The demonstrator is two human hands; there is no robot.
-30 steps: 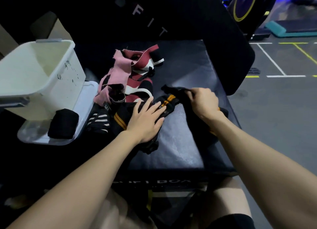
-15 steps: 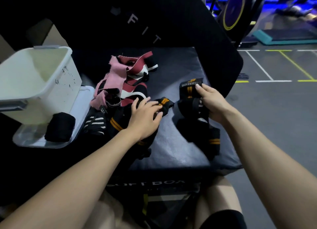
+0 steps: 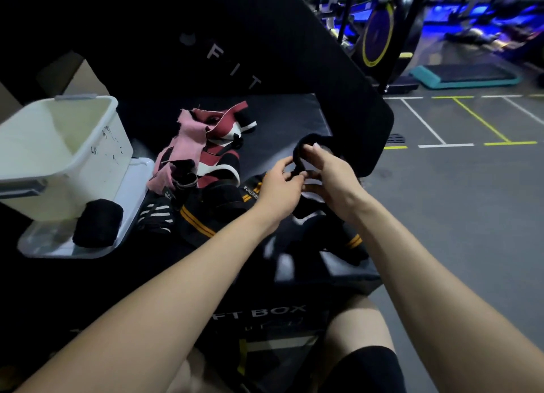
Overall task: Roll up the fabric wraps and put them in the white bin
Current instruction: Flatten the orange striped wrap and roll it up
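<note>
A black wrap with orange stripes (image 3: 306,213) is lifted above the black soft box (image 3: 282,122). My left hand (image 3: 279,186) and my right hand (image 3: 329,175) both pinch its upper end, which curls into a loop; its tail hangs down to the box. Another black-and-orange wrap (image 3: 206,216) lies by my left wrist. A pile of pink, red and white wraps (image 3: 203,145) sits behind it. The white bin (image 3: 97,157) stands tilted at the left on a clear lid (image 3: 129,192), with a rolled black wrap (image 3: 98,223) in front of it.
A black striped wrap (image 3: 156,216) lies at the lid's edge. A tall black padded board (image 3: 235,54) leans behind the box. To the right is grey gym floor (image 3: 456,201) with painted lines, and gym machines at the back. My knees are below the box.
My left hand left the wrap lying on the box and joined my right hand. Both now hold the black-and-orange wrap's end raised higher, bent into a loop.
</note>
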